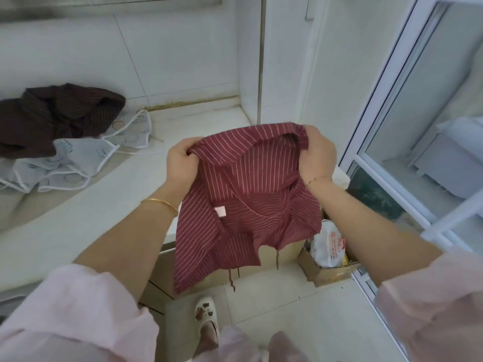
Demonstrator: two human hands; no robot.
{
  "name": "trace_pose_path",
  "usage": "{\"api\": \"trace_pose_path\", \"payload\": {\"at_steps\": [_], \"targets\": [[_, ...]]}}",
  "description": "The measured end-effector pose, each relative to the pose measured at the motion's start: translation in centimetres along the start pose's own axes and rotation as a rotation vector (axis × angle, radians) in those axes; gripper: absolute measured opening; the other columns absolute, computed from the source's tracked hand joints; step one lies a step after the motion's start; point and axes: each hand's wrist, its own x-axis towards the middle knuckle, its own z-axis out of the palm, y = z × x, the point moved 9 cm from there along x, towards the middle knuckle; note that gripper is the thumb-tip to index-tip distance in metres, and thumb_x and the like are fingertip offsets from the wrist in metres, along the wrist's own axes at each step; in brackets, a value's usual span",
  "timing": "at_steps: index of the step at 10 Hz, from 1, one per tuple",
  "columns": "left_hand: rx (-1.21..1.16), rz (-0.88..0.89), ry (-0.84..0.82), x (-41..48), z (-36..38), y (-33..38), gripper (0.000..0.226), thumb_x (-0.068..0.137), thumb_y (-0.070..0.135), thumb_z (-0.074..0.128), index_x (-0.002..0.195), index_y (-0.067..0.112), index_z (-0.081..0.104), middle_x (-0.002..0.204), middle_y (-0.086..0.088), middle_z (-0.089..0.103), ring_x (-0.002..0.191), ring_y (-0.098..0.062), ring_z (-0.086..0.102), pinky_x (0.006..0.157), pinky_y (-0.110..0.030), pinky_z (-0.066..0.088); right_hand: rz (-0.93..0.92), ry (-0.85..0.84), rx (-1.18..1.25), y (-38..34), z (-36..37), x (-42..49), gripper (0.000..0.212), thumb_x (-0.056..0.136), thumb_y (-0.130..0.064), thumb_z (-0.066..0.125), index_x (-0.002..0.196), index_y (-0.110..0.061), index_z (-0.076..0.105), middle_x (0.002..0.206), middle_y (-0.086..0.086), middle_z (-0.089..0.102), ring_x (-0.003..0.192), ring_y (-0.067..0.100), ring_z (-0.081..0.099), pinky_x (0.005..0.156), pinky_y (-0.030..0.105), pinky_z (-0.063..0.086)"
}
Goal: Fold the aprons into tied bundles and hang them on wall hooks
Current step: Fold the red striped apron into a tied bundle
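- Above the near right corner of the surface (91, 218), a red striped apron (248, 205) hangs in mid-air between a person's two hands, clear of the top.
- Fingers of the left hand (181, 163) are curled round the bunched left end of the top edge. The right hand (320, 152) grips the right end, which is folded over, and sits a little higher.
- That top edge runs side to side from one hand to the other, while the cloth's length drops away toward the floor and the person's feet. Both hands are equally near and neither is free.
- Thin white stripes cross the cloth, which is crumpled and doubled over itself. A small pale label (220, 212) shows near the middle, and thin ties (231, 279) dangle from the ragged lower edge.
- Folding looks barely begun. The open stretch of the surface lies to the left of the hands, so laying the apron flat would likely mean swinging it that way.
- Toward the far left edge of the surface, a dark brown apron (57, 116) lies heaped partly on a pale printed apron (78, 163) with white trim, both unfolded.
- No wall hooks are in view.
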Motion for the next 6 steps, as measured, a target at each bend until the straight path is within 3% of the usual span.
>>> {"api": "trace_pose_path", "payload": {"at_steps": [1, 2, 3, 4, 5, 6], "targets": [[0.736, -0.372, -0.912, -7.6, 5.6, -7.5, 0.018, 0.089, 0.006, 0.06, 0.105, 0.012, 0.064, 0.107, -0.009, 0.066, 0.081, -0.013, 0.064, 0.078, -0.023, 0.05, -0.108, -1.159, -0.466, 3.0, 8.3, -10.0, 0.021, 0.095, -0.012, 0.045, 0.101, -0.001, 0.062, 0.098, 0.014, 0.064, 0.083, 0.024, 0.06, 0.089, 0.03, 0.047], [0.994, -0.738, -1.225, -13.1, 3.6, -12.9, 0.028, 0.093, 0.015, 0.058, 0.12, 0.012, 0.056, 0.122, -0.013, 0.056, 0.08, -0.024, 0.07, 0.077, -0.031, 0.057, 0.129, -1.708, -0.77, 9.7, 8.7, -17.8, 0.043, 0.096, -0.022, 0.049, 0.134, -0.003, 0.046, 0.131, 0.01, 0.056, 0.111, 0.024, 0.059, 0.1, 0.032, 0.043], [1.017, -0.323, -0.808, -6.6, 4.7, -10.8, 0.017, 0.094, 0.011, 0.051, 0.101, 0.003, 0.064, 0.104, -0.015, 0.064, 0.089, -0.027, 0.066, 0.072, -0.029, 0.048, 0.157, -1.15, -0.549, 9.0, 9.9, -10.7, 0.029, 0.093, -0.009, 0.044, 0.116, -0.007, 0.061, 0.122, 0.012, 0.06, 0.108, 0.027, 0.058, 0.087, 0.03, 0.046], [1.06, -0.136, -0.533, -2.6, 3.9, -8.3, 0.021, 0.093, 0.008, 0.047, 0.1, 0.003, 0.066, 0.107, -0.016, 0.064, 0.094, -0.027, 0.059, 0.077, -0.032, 0.044, 0.174, -0.835, -0.492, 7.5, 8.5, -6.4, 0.031, 0.093, -0.007, 0.035, 0.108, -0.011, 0.063, 0.117, 0.01, 0.06, 0.106, 0.027, 0.057, 0.087, 0.032, 0.044], [1.001, -0.043, -0.278, -1.0, 2.5, -5.3, 0.032, 0.092, 0.005, 0.041, 0.112, 0.011, 0.064, 0.114, -0.012, 0.063, 0.106, -0.03, 0.057, 0.086, -0.038, 0.046, 0.156, -0.535, -0.372, 5.7, 6.4, -3.3, 0.033, 0.094, -0.008, 0.033, 0.104, -0.014, 0.064, 0.11, 0.009, 0.064, 0.101, 0.028, 0.058, 0.082, 0.033, 0.044], [0.704, 0.23, 0.045, -1.2, 1.6, -0.8, 0.043, 0.083, -0.005, 0.042, 0.114, 0.011, 0.067, 0.112, -0.011, 0.066, 0.105, -0.03, 0.058, 0.087, -0.036, 0.045, 0.09, -0.088, -0.231, 3.2, 2.2, -0.8, 0.038, 0.089, -0.002, 0.037, 0.105, -0.019, 0.066, 0.102, 0.007, 0.067, 0.098, 0.029, 0.06, 0.083, 0.037, 0.046]]}}
